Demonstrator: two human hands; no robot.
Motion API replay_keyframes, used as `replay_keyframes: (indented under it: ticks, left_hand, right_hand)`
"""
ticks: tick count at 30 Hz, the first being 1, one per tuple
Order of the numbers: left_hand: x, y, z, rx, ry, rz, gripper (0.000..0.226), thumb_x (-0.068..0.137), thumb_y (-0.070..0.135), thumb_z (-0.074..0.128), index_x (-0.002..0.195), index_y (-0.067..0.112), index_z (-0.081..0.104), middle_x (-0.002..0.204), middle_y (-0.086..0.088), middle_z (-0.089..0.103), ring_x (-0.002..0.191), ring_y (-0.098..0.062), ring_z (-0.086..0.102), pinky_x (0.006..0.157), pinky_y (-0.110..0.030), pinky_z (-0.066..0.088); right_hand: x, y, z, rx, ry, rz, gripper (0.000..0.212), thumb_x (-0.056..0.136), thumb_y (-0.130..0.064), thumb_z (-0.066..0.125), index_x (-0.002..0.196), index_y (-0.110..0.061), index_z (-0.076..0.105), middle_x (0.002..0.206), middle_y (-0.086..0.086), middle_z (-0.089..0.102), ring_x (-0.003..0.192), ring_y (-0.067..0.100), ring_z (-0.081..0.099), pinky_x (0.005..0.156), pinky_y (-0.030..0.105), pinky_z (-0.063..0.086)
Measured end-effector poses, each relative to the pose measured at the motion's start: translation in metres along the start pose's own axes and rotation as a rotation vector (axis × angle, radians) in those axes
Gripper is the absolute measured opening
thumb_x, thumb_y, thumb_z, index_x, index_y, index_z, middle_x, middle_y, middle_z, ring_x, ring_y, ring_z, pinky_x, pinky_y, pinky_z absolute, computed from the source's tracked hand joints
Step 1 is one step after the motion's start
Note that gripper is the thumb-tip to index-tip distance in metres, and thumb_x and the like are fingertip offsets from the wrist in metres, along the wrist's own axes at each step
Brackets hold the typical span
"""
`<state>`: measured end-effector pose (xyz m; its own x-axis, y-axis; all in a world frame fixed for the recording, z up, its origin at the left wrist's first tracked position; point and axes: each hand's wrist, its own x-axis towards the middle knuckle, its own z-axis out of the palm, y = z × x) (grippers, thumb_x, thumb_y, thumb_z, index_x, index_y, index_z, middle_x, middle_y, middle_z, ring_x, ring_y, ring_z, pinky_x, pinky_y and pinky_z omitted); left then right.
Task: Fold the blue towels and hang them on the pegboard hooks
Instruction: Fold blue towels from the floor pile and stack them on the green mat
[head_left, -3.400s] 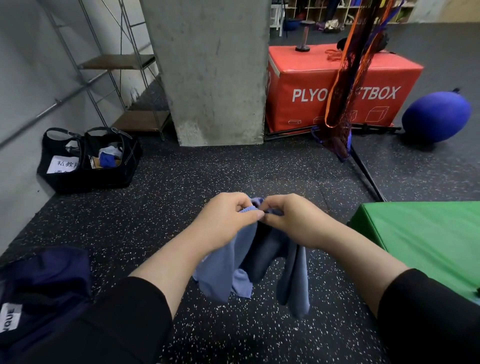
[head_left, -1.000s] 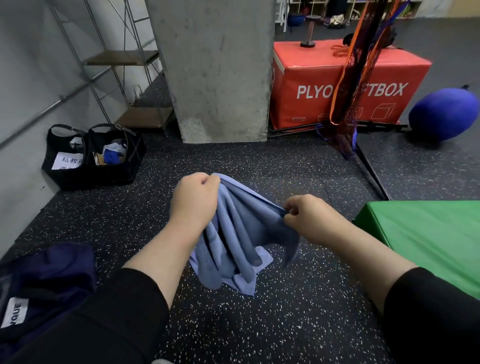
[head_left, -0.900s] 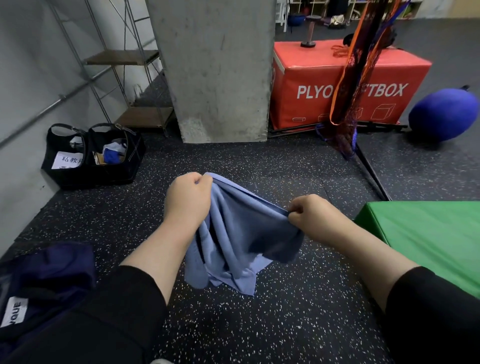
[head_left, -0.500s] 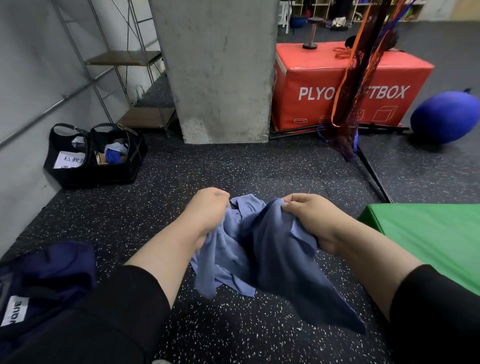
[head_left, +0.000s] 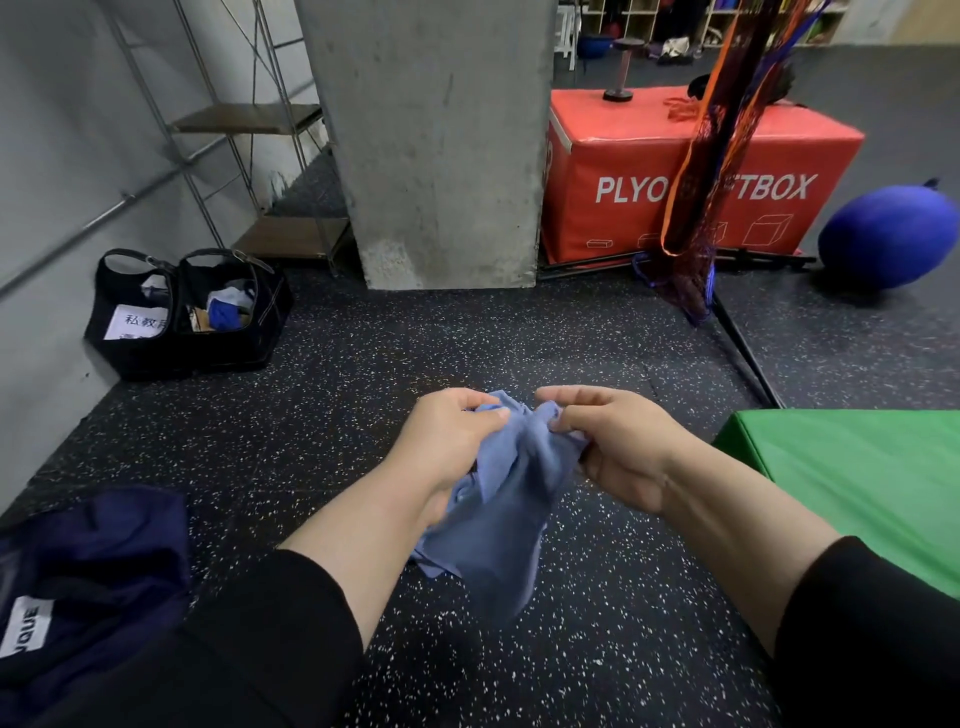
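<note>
A crumpled blue towel (head_left: 498, 499) is held at mid-frame above the speckled black floor (head_left: 363, 395), bunched between two bare hands extended from black sleeves. The left hand (head_left: 449, 441) is curled over the cloth's upper left, thumb and fingers clenched on the fabric; the right hand (head_left: 613, 447) is turned palm inward, its grip pinched on the towel's upper right fold. The hands are set close together, with the rest of the cloth left hanging below them, clear of the floor. A dark navy bag (head_left: 88, 587) with a white label is seen at lower left, and the edge of a green mat (head_left: 857, 483) at right. Further back, a black double tote (head_left: 187, 317) is set against the grey wall, filled with papers and a blue item. Open floor is left between the hands and a concrete pillar (head_left: 436, 140). Beyond are seen a red plyo box (head_left: 691, 176), hanging netting (head_left: 696, 197) and a blue ball (head_left: 888, 234).
</note>
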<state>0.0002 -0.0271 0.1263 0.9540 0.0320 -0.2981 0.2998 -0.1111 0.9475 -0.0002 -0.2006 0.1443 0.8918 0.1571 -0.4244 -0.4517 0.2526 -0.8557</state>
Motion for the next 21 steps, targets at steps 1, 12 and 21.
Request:
replay_keyframes:
  ticks: [1,12,21]
  left_hand:
    - [0.001,-0.002,0.002,-0.018,-0.018,-0.004,0.007,0.094,0.014,0.068,0.096,0.013,0.075,0.099,-0.010,0.076,0.089,-0.019,0.068,0.090,-0.043,0.056]
    - [-0.008,-0.001,0.024,-0.273,-0.039,-0.046,0.024,0.104,0.020,0.053,0.103,0.008,0.073,0.112,-0.025,0.072,0.102,-0.028,0.069,0.102,-0.048,0.051]
    - [-0.011,0.004,0.022,-0.275,-0.001,-0.067,0.029,0.105,0.021,0.051,0.107,0.000,0.072,0.109,-0.029,0.071,0.085,-0.027,0.067,0.076,-0.035,0.049]
  right_hand:
    - [0.000,0.001,0.001,0.043,-0.001,0.002,0.026,0.093,0.013,0.053,0.111,0.000,0.067,0.079,0.009,0.071,0.059,0.011,0.065,0.053,0.020,0.054]
    - [0.000,0.022,0.020,0.093,0.189,-0.174,0.020,0.089,-0.006,0.074,0.109,-0.005,0.073,0.096,0.013,0.076,0.079,0.015,0.068,0.068,0.024,0.053]
    - [-0.005,0.028,0.024,0.055,0.276,-0.190,0.010,0.090,-0.003,0.072,0.099,0.003,0.070,0.067,0.007,0.064,0.047,0.005,0.054,0.047,0.016,0.043]
